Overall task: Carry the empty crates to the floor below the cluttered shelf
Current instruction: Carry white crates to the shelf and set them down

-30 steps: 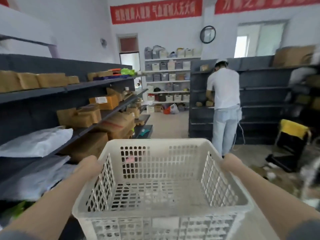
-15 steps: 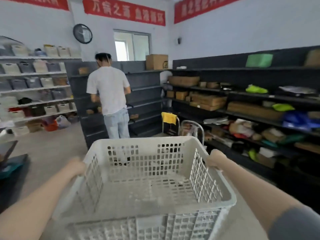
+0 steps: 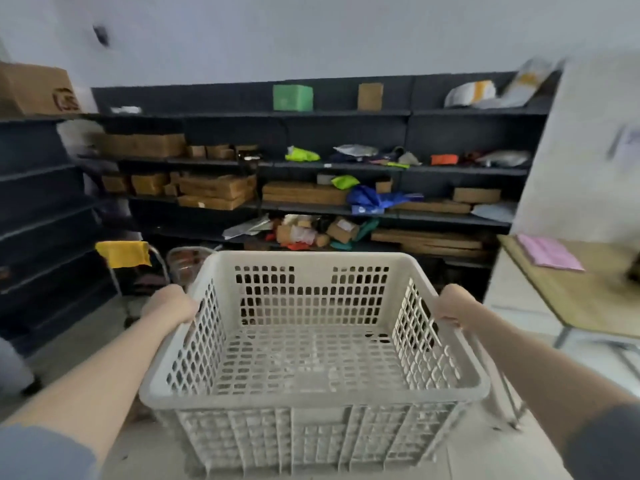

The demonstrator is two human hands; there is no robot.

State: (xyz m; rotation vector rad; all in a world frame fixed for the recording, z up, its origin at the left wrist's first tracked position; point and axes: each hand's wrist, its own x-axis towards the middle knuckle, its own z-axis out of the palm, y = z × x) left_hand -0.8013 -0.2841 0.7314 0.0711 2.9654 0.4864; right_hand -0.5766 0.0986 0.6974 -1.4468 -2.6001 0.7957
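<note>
The left hand [image 3: 170, 304] and the right hand [image 3: 454, 307] are each clamped on a side rim of the white crate [image 3: 311, 355], held up at the person's front; nothing lies inside it. Since half a second ago the view has swung right, so the cluttered shelf [image 3: 311, 206] now stands straight ahead. A yellow-draped cart [image 3: 129, 263] is at left, a table [image 3: 588, 299] at right
</note>
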